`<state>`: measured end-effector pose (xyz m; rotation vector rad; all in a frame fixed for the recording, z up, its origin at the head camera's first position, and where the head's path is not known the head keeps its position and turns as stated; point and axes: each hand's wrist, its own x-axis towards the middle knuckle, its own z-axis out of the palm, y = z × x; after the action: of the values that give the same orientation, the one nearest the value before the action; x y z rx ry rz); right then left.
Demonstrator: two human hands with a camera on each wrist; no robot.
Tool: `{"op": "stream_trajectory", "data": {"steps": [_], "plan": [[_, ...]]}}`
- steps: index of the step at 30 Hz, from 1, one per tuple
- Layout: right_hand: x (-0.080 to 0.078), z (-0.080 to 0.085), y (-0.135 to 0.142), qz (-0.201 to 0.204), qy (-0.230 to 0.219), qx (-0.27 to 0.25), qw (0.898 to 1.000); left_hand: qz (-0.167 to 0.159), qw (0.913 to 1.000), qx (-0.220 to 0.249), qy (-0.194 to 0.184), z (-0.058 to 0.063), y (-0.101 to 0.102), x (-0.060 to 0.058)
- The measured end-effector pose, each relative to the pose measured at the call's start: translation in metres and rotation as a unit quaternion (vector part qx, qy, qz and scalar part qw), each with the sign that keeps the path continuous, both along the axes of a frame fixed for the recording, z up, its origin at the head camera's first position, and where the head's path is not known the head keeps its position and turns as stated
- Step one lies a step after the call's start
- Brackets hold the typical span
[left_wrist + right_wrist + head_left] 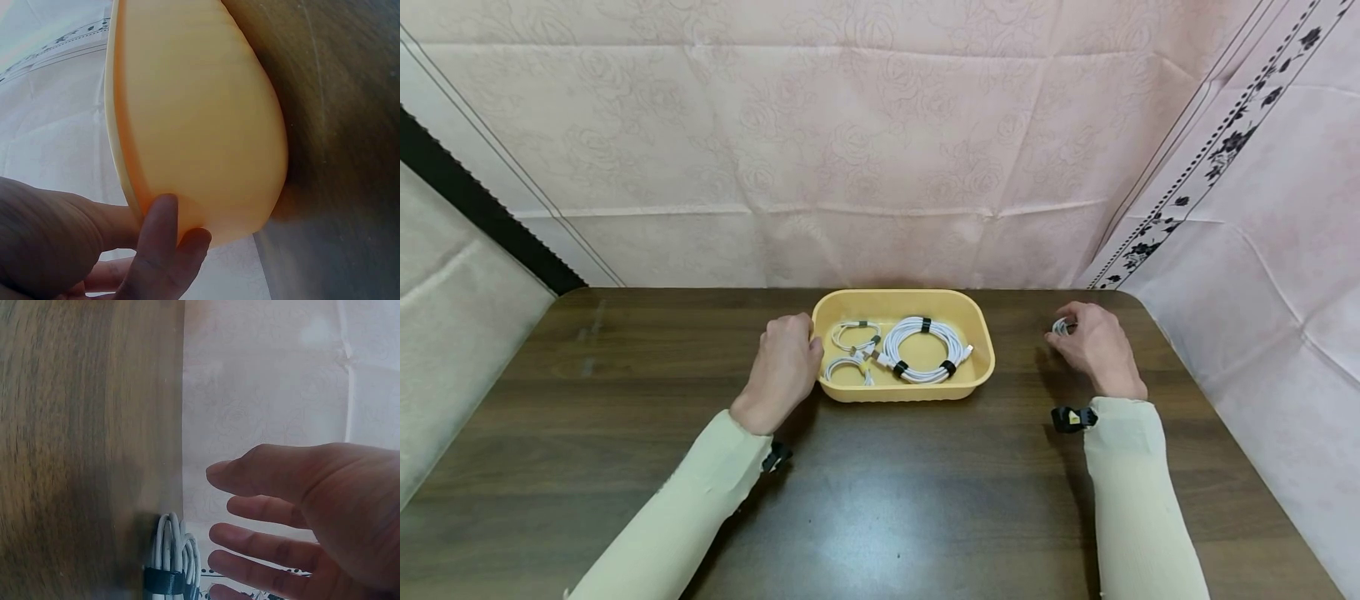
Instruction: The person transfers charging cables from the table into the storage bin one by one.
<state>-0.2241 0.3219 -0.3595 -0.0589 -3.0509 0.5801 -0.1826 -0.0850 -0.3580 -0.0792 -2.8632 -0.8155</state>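
Note:
My left hand [781,367] grips the left end of a yellow plastic basket [906,395]. In the left wrist view, its fingertips [164,212] press on the basket's outer wall [200,125] near the rim. Inside lie a large white cable coil [953,343] with black ties and smaller white cable loops [847,361]. Over at the right, my right hand [1097,346] is beside another coiled cable [1060,327]. The right wrist view shows this cable [169,550] bound with a dark strap, apart from the loosely extended fingers [269,547].
The brown wooden table [865,500] carries the basket near its back edge. Pale patterned cloth [865,150] hangs behind the table and along its sides. Each wrist wears a small black device, such as the one on the right wrist [1070,419].

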Motion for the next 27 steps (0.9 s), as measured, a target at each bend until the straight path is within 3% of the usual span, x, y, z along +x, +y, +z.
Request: {"op": "stream_trajectory", "data": {"steps": [14,27], "plan": [[0.001,-0.001,0.008,-0.020,-0.013,-0.014,1.000,-0.006,0.9999,0.003,0.009,0.000,-0.001,0.000],[0.001,-0.004,0.011,-0.032,-0.051,-0.017,0.998,-0.007,1.0000,0.003,0.005,-0.001,-0.001,0.000]]}}
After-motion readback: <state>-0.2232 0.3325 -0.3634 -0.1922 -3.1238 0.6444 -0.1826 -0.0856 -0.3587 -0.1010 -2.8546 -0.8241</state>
